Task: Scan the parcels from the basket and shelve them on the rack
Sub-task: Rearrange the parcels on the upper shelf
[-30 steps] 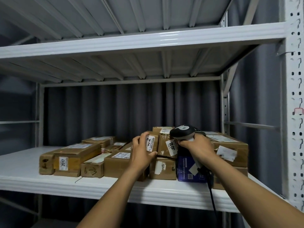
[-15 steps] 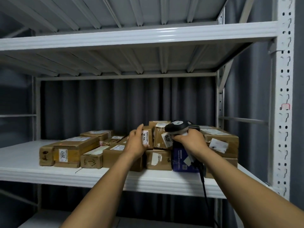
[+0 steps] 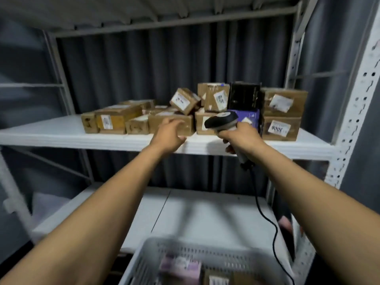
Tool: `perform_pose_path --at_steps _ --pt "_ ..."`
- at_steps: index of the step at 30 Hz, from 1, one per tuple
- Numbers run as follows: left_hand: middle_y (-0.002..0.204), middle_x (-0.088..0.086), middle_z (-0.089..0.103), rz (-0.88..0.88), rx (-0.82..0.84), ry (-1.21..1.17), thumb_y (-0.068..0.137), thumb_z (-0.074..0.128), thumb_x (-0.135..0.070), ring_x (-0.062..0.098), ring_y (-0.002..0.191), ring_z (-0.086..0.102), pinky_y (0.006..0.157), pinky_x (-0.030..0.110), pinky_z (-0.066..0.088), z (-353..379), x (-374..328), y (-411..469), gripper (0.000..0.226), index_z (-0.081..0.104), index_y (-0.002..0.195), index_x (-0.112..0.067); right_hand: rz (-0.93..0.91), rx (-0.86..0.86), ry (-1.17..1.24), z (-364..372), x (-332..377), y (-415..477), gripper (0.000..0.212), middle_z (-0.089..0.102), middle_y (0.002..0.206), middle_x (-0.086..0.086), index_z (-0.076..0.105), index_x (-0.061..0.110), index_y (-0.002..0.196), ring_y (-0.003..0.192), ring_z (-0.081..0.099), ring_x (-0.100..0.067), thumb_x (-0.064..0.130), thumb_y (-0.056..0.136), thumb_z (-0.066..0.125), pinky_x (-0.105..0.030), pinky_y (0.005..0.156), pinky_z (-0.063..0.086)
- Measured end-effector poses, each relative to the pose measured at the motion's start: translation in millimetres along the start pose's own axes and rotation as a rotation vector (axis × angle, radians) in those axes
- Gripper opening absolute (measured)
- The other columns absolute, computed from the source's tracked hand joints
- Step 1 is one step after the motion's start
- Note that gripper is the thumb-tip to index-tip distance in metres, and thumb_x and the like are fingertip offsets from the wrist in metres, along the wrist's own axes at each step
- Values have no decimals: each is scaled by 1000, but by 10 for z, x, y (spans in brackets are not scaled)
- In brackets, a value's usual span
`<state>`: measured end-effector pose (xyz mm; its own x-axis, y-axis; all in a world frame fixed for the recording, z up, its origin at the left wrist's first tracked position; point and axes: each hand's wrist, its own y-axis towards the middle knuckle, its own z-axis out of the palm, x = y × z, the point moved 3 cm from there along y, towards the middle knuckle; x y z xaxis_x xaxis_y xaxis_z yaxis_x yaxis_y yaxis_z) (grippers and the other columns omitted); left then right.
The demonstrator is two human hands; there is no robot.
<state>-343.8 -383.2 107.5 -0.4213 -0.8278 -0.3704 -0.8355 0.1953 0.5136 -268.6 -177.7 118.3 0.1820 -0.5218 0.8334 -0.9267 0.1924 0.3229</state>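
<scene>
Several brown cardboard parcels (image 3: 123,120) with white labels lie piled on the white rack shelf (image 3: 51,134). One small parcel (image 3: 184,100) rests tilted on top of the pile. My left hand (image 3: 169,133) hovers in front of the shelf edge, fingers relaxed, holding nothing. To its right, my right hand (image 3: 241,138) grips a grey and black barcode scanner (image 3: 221,120), whose black cable (image 3: 265,212) hangs down. A grey perforated basket (image 3: 174,249) at the bottom holds a pinkish parcel (image 3: 181,266) and a brown one (image 3: 220,279).
A black box (image 3: 244,97) and a purple box (image 3: 249,118) stand among the parcels at the right. A white perforated rack post (image 3: 353,112) rises at the right. A lower white shelf (image 3: 205,214) lies below. Dark curtains hang behind the rack.
My view has tipped downward, bringing the basket and lower shelf into sight. My left hand has let go of the small parcel and drawn back from the pile. My right hand pulled the scanner back too.
</scene>
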Motion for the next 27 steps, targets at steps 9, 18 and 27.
perform_pose_path --at_steps 9,18,27 --pt "144 9 40 -99 261 123 87 66 -25 30 133 40 111 37 33 833 638 -1181 45 57 131 -21 127 176 -145 643 -766 -753 12 63 60 -6 67 8 77 45 58 -15 20 79 67 -20 44 45" --pt "149 10 36 -187 496 101 89 64 -25 28 136 36 112 36 33 1815 1224 -1988 49 52 137 -22 295 329 -180 1291 -1680 -1147 15 64 66 -8 66 4 87 46 58 -17 16 78 67 -24 49 49" --pt "149 10 36 -330 677 93 91 62 -25 29 134 37 110 36 35 2716 1965 -2394 52 47 141 -21 371 481 -330 1806 -2592 -1125 29 47 60 2 45 11 66 60 46 -14 19 86 65 -17 48 32"
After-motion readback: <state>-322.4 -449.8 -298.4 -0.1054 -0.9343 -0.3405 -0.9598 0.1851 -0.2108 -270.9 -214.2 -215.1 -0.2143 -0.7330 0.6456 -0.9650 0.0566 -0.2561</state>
